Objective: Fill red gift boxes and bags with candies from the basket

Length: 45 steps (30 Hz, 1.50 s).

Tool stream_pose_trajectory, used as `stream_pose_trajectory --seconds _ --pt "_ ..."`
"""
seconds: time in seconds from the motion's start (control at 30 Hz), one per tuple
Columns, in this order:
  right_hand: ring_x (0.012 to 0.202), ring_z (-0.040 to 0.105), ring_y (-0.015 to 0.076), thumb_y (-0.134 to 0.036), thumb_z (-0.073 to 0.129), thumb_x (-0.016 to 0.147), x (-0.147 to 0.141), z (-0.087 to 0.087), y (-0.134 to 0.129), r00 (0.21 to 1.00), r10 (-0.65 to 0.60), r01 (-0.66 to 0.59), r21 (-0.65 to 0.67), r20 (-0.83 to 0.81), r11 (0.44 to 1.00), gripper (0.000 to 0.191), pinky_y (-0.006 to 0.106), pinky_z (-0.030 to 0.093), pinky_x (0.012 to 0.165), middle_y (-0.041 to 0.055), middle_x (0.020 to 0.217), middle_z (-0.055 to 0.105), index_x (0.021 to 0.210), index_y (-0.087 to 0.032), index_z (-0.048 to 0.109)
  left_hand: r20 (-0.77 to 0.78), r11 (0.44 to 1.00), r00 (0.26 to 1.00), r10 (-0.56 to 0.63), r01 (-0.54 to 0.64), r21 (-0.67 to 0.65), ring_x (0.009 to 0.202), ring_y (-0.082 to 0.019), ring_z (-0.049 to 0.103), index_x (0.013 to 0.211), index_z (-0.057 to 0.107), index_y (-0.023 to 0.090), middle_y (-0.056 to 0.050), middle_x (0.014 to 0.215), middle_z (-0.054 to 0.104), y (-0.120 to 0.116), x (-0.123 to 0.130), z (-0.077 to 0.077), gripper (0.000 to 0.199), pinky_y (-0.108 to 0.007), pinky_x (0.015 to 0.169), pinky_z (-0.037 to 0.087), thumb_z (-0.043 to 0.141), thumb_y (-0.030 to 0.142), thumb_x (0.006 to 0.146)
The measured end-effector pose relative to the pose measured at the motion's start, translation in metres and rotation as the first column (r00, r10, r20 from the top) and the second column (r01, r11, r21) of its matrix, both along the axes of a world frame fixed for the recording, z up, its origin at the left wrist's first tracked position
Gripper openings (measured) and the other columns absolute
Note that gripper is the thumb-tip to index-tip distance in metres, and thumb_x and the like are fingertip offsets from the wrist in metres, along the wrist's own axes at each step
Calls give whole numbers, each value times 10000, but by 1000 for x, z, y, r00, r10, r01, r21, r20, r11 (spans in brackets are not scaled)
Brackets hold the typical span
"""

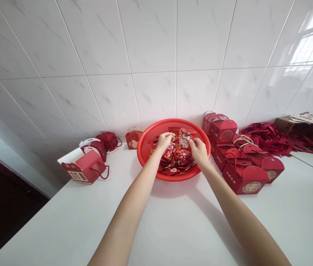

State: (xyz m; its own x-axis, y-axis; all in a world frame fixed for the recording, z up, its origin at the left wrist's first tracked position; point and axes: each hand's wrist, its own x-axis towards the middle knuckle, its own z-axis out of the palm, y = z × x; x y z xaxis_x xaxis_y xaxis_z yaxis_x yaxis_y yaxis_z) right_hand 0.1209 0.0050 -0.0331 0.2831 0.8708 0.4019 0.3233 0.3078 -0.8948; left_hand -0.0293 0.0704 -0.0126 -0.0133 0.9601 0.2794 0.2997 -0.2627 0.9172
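A round red plastic basket point(173, 178) stands on the white table near the wall, filled with red wrapped candies point(177, 157). Over its left half is my left hand point(165, 142), its fingers closed in a pinch; what they hold, if anything, is too small to make out. My right hand point(199, 150) is over the basket's right side, thumb and fingers closed on the edge of a red candy packet point(184, 138) with a printed picture and a white patch. The packet lies upright-tilted above the other candies.
Small red gift boxes point(83, 168) with cord handles stand on the left. More red boxes point(245, 177) are grouped on the right. Behind them lie a heap of dark red ribbons point(267, 138) and a cardboard box point(284, 125). A tiled wall point(156, 92) bounds the table point(167, 229).
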Motion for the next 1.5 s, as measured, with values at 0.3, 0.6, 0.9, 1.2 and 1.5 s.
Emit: stream_pose_trajectory --seconds 0.3,0.6,0.9,1.2,1.5 --pt "655 561 168 -373 542 758 -7 7 -17 984 140 -127 -117 109 985 207 263 397 610 -1 643 616 657 -200 590 -282 990 949 137 -139 14 1059 -223 691 916 775 172 -72 1042 776 -4 -9 -10 328 -327 1010 487 568 -13 740" --pt "666 624 171 -219 625 717 -11 4 -24 920 252 -189 -226 298 956 58 258 429 640 -9 646 669 673 -211 662 -446 980 877 179 -201 -1 1107 -214 690 1101 757 164 -87 1135 763 -7 -13 -14 388 -270 989 492 608 40 765" --pt "1087 642 250 -129 572 710 -3 -9 -6 962 47 -25 -85 270 996 314 388 483 960 61 1065 714 1002 -222 643 -590 995 807 28 -79 -61 1085 -280 690 1034 782 204 -87 1107 769 -9 -9 -12 271 -325 953 509 737 305 787" --pt "991 677 250 -106 580 662 -2 -10 -4 978 60 -44 -83 202 996 323 393 515 893 54 977 721 964 -216 619 -596 958 751 -284 247 -145 1112 -287 674 1025 769 247 -57 1136 758 -12 -5 -13 378 -333 966 494 806 181 655" --pt "1100 638 244 -69 510 641 -3 -12 -2 991 33 -31 -12 126 999 439 420 486 990 59 1117 697 1040 -227 600 -350 955 899 -263 294 35 1044 -227 662 944 716 182 -26 1048 740 -9 -2 -12 376 -330 978 488 773 57 594"
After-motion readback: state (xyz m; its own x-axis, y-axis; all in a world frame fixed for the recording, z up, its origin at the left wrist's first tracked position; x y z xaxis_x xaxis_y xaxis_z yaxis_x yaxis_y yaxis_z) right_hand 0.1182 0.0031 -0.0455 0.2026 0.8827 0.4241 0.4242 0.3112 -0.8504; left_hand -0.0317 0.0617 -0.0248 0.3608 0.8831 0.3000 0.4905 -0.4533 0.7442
